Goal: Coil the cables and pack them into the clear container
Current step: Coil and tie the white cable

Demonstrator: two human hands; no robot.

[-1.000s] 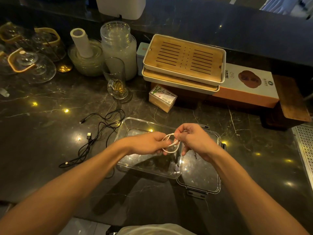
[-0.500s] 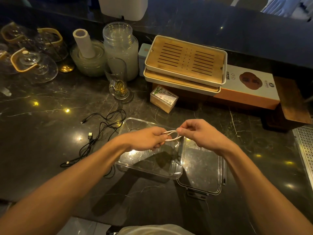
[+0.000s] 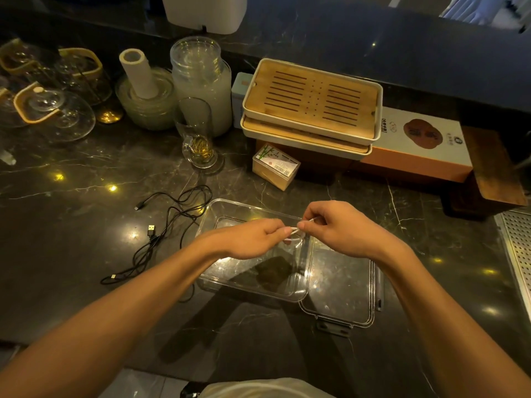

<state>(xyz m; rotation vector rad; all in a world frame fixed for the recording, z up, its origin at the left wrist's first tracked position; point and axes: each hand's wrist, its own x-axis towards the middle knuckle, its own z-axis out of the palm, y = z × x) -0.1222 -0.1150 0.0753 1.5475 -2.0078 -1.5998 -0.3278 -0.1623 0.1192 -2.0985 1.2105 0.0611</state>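
Note:
A small coil of white cable (image 3: 293,231) is pinched between my left hand (image 3: 253,238) and my right hand (image 3: 334,228), held just above the clear container (image 3: 218,209). Most of the coil is hidden inside my fingers. The container stands open on the dark marble counter, and its clear lid (image 3: 339,288) lies flat against its right side. A loose black cable (image 3: 169,222) with a USB plug sprawls on the counter left of the container.
Behind the container stand a small bamboo-print box (image 3: 275,165), a glass mug (image 3: 198,133), stacked wooden tea trays (image 3: 313,101) on an orange carton, a glass jar (image 3: 201,79) and glass teapots (image 3: 51,110). A perforated metal grate (image 3: 517,254) borders the right edge.
The white coil has shrunk from a wide open loop to a tight bundle between my fingertips. Both hands stayed above the container, drawing closer together.

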